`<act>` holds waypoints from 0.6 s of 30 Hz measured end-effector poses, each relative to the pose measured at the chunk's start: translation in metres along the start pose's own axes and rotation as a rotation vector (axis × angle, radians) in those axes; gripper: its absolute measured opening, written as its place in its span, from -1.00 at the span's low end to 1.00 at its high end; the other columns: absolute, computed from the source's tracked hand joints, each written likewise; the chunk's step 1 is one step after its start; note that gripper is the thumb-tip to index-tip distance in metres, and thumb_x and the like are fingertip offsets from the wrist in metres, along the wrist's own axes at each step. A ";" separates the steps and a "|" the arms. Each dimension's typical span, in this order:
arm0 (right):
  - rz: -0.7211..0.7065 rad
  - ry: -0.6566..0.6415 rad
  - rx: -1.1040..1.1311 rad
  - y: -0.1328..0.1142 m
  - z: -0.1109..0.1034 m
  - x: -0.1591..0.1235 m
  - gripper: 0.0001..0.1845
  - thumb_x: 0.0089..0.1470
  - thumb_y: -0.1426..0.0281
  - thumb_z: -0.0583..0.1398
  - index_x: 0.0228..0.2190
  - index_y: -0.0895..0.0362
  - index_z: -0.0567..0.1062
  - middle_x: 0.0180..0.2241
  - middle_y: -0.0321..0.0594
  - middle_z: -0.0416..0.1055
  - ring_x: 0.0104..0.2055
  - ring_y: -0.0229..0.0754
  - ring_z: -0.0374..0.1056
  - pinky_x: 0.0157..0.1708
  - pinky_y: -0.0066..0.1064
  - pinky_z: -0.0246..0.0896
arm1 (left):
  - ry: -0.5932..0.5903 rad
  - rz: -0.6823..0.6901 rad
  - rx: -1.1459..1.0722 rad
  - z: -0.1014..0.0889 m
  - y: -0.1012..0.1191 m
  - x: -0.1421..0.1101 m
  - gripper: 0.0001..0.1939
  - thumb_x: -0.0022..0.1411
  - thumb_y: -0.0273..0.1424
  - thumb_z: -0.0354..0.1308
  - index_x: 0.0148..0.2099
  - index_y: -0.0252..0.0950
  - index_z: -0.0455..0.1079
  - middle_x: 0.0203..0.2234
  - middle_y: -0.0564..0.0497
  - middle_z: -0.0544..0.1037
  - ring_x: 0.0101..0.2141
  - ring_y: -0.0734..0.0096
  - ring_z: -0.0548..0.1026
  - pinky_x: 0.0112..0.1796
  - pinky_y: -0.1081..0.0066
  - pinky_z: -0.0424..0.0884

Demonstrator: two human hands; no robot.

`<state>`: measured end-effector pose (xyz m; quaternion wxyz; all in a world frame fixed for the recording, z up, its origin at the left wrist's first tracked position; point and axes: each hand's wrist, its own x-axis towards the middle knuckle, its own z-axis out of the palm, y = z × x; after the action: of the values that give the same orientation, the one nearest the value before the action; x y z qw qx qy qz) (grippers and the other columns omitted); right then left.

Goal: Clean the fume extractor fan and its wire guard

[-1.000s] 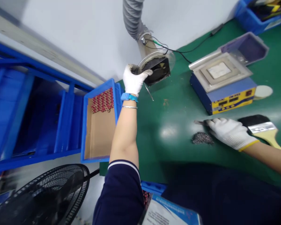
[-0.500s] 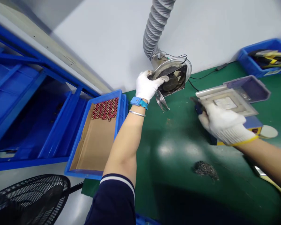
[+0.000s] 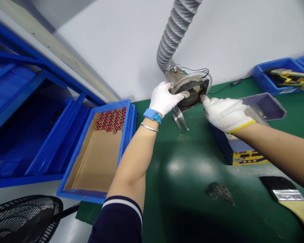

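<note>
My left hand [image 3: 164,98], in a white glove, grips the rim of the extractor fan [image 3: 192,91] at the end of a grey ribbed hose [image 3: 174,33]. The fan's black blades face me, and its round wire guard [image 3: 180,118] hangs loose below it. My right hand [image 3: 224,113], also gloved, reaches up to the fan's right edge with a fingertip touching it; the other fingers are curled and seem to hold nothing. A small heap of dark dust [image 3: 220,192] lies on the green bench.
A blue and yellow heating unit [image 3: 243,153] stands right of the fan. A paintbrush [image 3: 286,197] lies at the bench's right front. A blue bin [image 3: 126,131] lined with cardboard holds red parts on the left. Blue shelving [image 3: 27,111] and a floor fan [image 3: 20,216] are further left.
My right hand rose from the bench by the dust heap up to the fan's edge. My left hand kept its grip on the fan's rim. My view swung upward and rightward.
</note>
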<state>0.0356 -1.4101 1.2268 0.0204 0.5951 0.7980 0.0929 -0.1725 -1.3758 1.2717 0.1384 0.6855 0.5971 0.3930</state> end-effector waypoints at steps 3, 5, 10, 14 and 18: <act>0.002 -0.105 0.078 -0.013 0.004 -0.002 -0.39 0.41 0.33 -0.12 0.38 0.18 0.25 -0.12 0.18 0.52 -0.15 0.19 0.53 -0.28 -0.17 0.28 | 0.047 0.016 0.048 0.002 -0.007 -0.003 -0.61 -0.04 -0.10 0.50 -0.36 -0.25 0.47 -0.40 -0.01 0.46 -0.25 0.20 0.50 -0.11 0.17 0.48; 0.016 -0.112 0.115 -0.016 0.005 -0.002 -0.38 0.41 0.30 -0.13 0.40 0.15 0.22 -0.10 0.15 0.53 -0.15 0.19 0.53 -0.28 -0.18 0.28 | 0.079 0.012 0.038 0.002 -0.012 -0.003 -0.57 -0.08 -0.07 0.51 -0.37 -0.26 0.47 -0.42 0.00 0.50 -0.33 0.26 0.47 -0.19 0.20 0.46; 0.078 0.043 0.175 -0.009 0.008 0.009 -0.35 0.41 0.26 -0.11 0.44 0.10 0.13 -0.07 0.15 0.52 -0.12 0.17 0.53 -0.22 -0.19 0.27 | 0.107 -0.027 -0.099 -0.004 -0.018 0.000 -0.56 -0.10 -0.09 0.52 -0.32 -0.31 0.52 -0.40 -0.03 0.60 -0.38 0.34 0.48 -0.29 0.29 0.42; 0.116 0.046 0.350 -0.019 0.008 0.017 -0.36 0.38 0.27 -0.08 0.41 0.09 0.18 -0.08 0.10 0.55 -0.13 0.14 0.53 -0.24 -0.22 0.28 | 0.126 -0.045 -0.131 -0.009 -0.018 0.001 -0.55 -0.13 -0.11 0.54 -0.33 -0.33 0.54 -0.42 -0.02 0.61 -0.39 0.36 0.49 -0.31 0.32 0.42; 0.167 0.023 0.546 -0.031 0.005 0.016 -0.38 0.35 0.25 -0.05 0.38 0.00 0.23 -0.05 0.04 0.57 -0.12 0.12 0.54 -0.27 -0.24 0.30 | 0.143 -0.047 -0.171 -0.013 -0.019 -0.001 -0.59 -0.17 -0.19 0.56 -0.34 -0.33 0.55 -0.42 0.00 0.62 -0.38 0.38 0.48 -0.28 0.33 0.44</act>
<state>0.0021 -1.4025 1.2181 -0.1575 0.6409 0.7420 -0.1174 -0.1950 -1.3754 1.2677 0.1626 0.6275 0.5856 0.4868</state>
